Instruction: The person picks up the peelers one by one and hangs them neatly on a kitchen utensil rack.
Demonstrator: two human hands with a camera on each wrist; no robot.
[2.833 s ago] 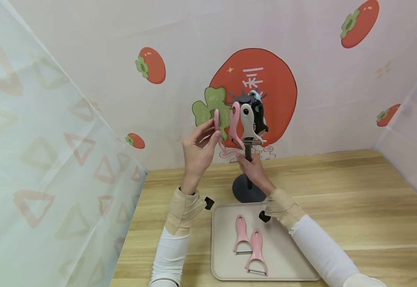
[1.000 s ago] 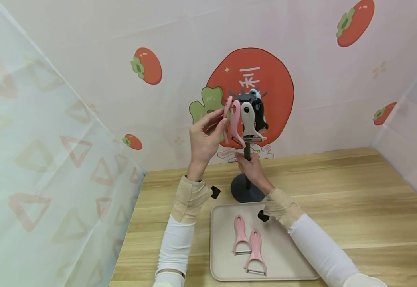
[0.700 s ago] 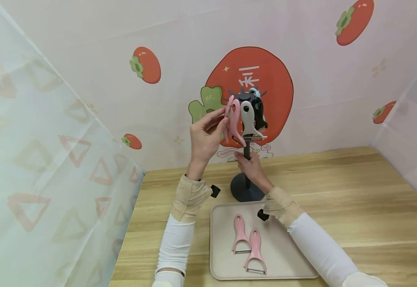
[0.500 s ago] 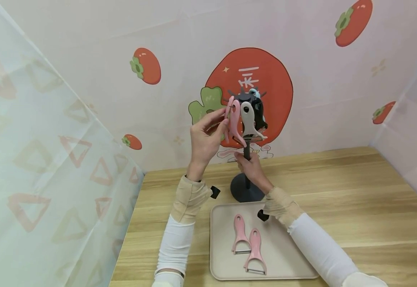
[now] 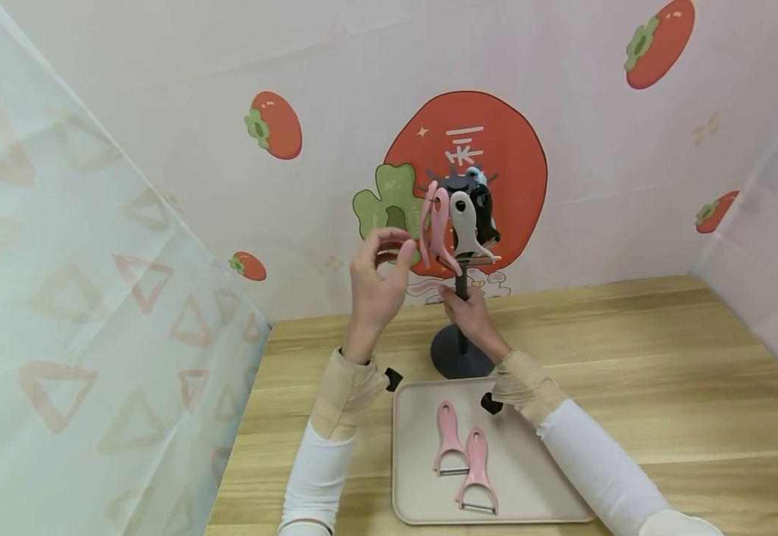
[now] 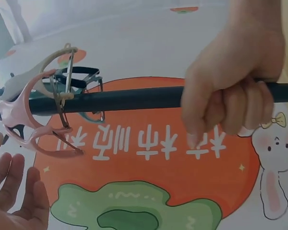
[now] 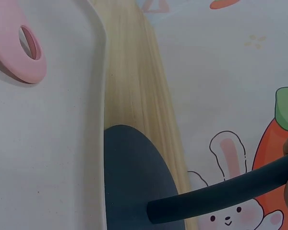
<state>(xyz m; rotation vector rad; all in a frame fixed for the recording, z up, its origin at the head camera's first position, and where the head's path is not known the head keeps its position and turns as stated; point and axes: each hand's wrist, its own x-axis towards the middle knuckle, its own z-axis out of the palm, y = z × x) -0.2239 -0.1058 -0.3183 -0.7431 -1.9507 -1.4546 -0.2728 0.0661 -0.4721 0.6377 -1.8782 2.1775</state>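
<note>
My right hand grips the dark post of an upright hanging stand, fingers curled round it. Several peelers hang from the hooks at its top: a pink peeler, a second pink peeler seen edge-on at the left, a grey-white peeler, a black one and a light blue one partly hidden behind. My left hand is just left of the hanging pink peelers, holding nothing, fingers loosely bent and thumb apart. In the left wrist view its fingers show below the peelers.
A beige tray lies on the wooden table in front of the stand's round base. Two pink peelers lie in it, the left peeler and the right peeler, close together. A patterned wall cloth rises behind.
My left hand brought a pink peeler right to the stand, hung it on a hook beside the other pink one, then let go and drew back left and down. My right hand kept its grip.
</note>
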